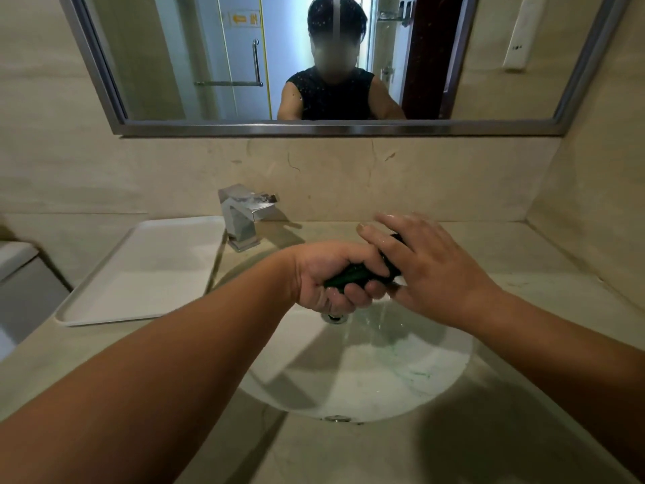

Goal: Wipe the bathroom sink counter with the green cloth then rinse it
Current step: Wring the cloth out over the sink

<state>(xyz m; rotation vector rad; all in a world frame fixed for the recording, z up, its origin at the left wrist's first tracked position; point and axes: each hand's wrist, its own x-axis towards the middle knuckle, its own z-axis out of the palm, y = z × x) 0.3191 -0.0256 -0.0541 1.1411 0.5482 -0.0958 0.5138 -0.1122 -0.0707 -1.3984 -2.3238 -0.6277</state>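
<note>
at frame centre, above the sink (384, 382), the left hand (331, 274) is clenching the rolled green cloth (354, 274); the right hand (431, 270) is resting straight-fingered on its other end. soft, sodden, probably slippery (water is dripping): best gripping both ends.

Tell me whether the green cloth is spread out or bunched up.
Bunched up: the left hand grips the green cloth as a tight roll, water dripping into the sink.
</note>
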